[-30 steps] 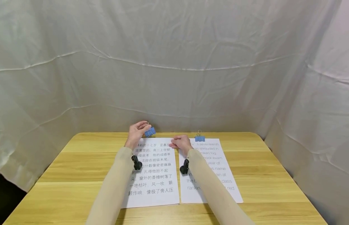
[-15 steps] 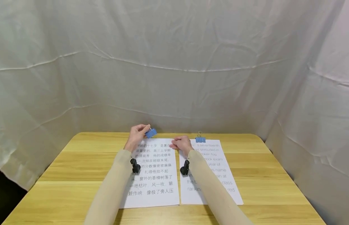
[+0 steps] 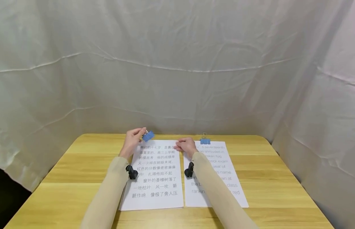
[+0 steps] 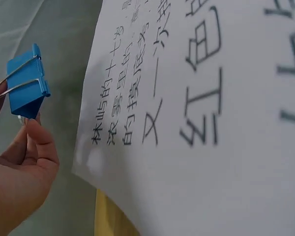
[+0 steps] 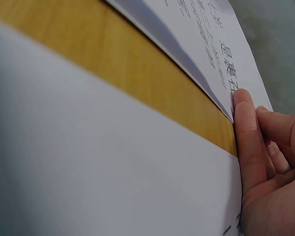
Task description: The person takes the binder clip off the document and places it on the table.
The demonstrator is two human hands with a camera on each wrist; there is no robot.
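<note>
My left hand pinches the wire handles of a blue binder clip and holds it just above the far left corner of a sheet printed in Chinese. In the left wrist view the clip hangs clear of the sheet's edge, its mouth toward the paper. My right hand lies with curled fingers at the sheet's far right corner. In the right wrist view a fingertip presses against that paper edge.
A second sheet in English lies to the right, with another blue binder clip on its top edge. Both sheets rest on a wooden table. White cloth hangs close behind and at both sides.
My left hand has carried the clip a little to the left, off the middle of the sheet's top edge toward its left corner. My right hand has stayed put.
</note>
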